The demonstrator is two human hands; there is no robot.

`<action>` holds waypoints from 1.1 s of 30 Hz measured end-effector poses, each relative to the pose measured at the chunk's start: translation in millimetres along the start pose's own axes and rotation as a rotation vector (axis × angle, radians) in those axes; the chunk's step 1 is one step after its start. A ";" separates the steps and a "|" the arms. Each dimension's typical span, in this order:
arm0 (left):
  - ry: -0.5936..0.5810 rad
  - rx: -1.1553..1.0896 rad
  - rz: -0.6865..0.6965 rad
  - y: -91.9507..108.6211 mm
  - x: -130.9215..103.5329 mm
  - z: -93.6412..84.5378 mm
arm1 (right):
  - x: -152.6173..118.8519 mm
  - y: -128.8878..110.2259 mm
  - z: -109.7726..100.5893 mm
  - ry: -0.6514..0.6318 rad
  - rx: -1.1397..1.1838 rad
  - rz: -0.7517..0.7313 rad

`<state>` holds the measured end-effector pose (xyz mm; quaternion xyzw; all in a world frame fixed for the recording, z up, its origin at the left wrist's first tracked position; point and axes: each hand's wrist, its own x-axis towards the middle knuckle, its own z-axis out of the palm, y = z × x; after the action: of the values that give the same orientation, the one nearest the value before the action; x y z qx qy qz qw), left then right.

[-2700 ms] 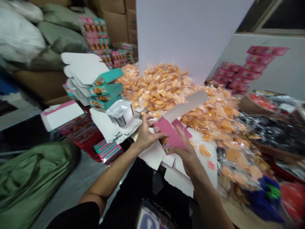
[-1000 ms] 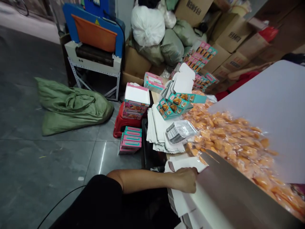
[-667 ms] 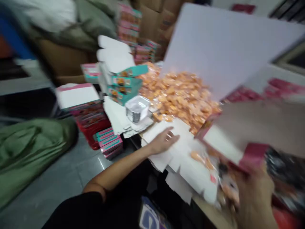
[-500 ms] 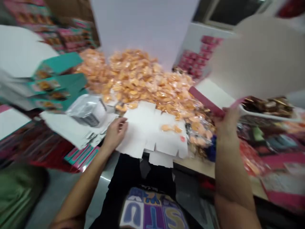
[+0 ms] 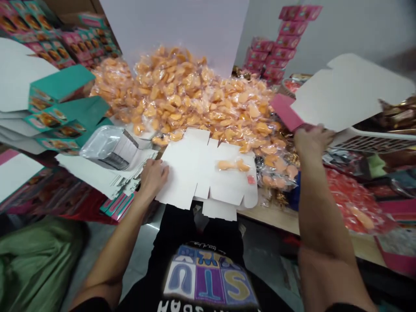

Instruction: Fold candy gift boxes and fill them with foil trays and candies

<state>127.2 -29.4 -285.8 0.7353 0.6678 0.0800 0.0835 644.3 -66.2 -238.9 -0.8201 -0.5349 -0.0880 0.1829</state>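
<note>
My left hand (image 5: 152, 175) rests on the left edge of a stack of flat white box blanks (image 5: 208, 173) at the table's front edge. My right hand (image 5: 310, 138) is raised to the right and grips a pink-and-white unfolded carton (image 5: 344, 93) by its lower corner. A big heap of orange snack packets (image 5: 195, 95) lies behind the blanks. Two loose orange packets (image 5: 232, 165) sit on top of the stack.
Teal printed cartons (image 5: 61, 108) and a clear bag of small items (image 5: 108, 147) lie at left. Pink boxes (image 5: 279, 47) are stacked at back right. A white basket (image 5: 370, 138) and red packets (image 5: 351, 199) are at right. A green sack (image 5: 32, 260) lies on the floor.
My view swung from the floor at left back to the table. My right hand lifted the pink carton up and to the right, while my left hand stayed on the white blanks.
</note>
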 end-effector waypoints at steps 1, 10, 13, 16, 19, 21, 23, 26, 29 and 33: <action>-0.018 0.045 0.007 2.8 0.7 0.8 | -15.4 -15.0 3.5 -0.032 0.076 -0.004; -0.204 0.120 0.681 57.9 56.5 19.3 | -147.6 -170.0 77.7 -0.477 0.319 -0.635; -0.164 0.185 0.590 63.3 97.2 24.4 | -136.5 -156.4 100.5 -0.339 0.071 -0.539; -0.062 0.219 0.327 54.7 130.2 20.5 | -110.3 -112.6 105.8 -0.247 -0.060 -0.369; -0.031 0.238 0.125 45.1 141.9 11.7 | -89.4 -67.6 97.3 -0.156 -0.103 -0.271; -0.058 0.221 0.133 41.5 132.9 6.2 | -82.9 -50.4 90.0 -0.137 -0.115 -0.235; -0.062 0.198 0.165 39.2 112.0 3.2 | -83.3 -47.7 85.2 -0.130 -0.131 -0.204; -0.057 0.171 0.103 35.9 74.0 3.9 | -97.9 -65.6 85.7 -0.112 -0.135 -0.216; -0.100 0.112 -0.010 31.2 49.0 6.1 | -122.4 -93.2 92.8 -0.201 -0.093 -0.369; -0.125 0.060 -0.060 27.5 42.0 2.4 | -143.2 -114.9 101.6 -0.285 -0.073 -0.442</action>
<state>158.4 9.7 -281.6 0.7206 0.6852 0.0111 0.1053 475.5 -105.7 -357.1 -0.6935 -0.7180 -0.0286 0.0524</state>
